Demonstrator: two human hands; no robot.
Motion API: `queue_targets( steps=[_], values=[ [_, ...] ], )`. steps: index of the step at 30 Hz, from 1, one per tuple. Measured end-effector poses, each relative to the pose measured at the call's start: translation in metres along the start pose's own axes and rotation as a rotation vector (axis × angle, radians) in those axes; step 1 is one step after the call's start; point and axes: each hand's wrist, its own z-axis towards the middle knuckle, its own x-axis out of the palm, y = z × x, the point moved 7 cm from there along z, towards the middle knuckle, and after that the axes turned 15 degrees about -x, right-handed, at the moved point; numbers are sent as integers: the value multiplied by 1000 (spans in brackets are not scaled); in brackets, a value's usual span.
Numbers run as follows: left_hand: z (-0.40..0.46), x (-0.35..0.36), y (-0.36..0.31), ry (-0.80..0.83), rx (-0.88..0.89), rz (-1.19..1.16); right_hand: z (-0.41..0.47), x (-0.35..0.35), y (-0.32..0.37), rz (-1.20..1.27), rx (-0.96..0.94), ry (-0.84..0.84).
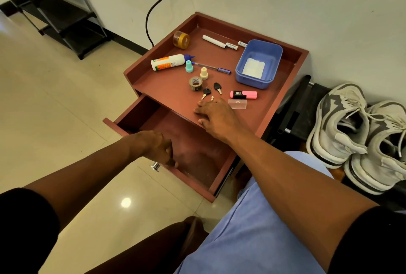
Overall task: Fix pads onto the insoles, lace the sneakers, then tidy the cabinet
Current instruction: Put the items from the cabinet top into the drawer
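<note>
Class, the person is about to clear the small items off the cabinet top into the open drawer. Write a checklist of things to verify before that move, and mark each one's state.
1. Drawer pulled open: ok.
2. Drawer interior free of items: ok, as far as visible.
3. Left hand steadying the drawer front: ok.
4. Right hand free to pick up: ok, nothing held, fingers beside the keys.
5. Glue bottle capped: ok, blue cap on.
6. Blue tray empty of loose clutter: not ok, white paper inside.
</note>
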Motion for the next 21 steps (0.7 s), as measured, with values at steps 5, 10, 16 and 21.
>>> queue_targets(
  steps=[5, 10, 16, 21],
  values=[
    [-11, 1, 1, 55, -7, -40, -4, -6, 6, -20, -23, 6],
    [-10, -1, -4, 103, -47, -7, -6, -9, 8, -16, -21, 16],
    [-5, -4, -4, 135, -72, -13, -7, -13, 10, 6, -9, -4],
    [-6, -26, -8, 88, 79, -385, -3, -38, 14, -44, 46, -138]
  ],
)
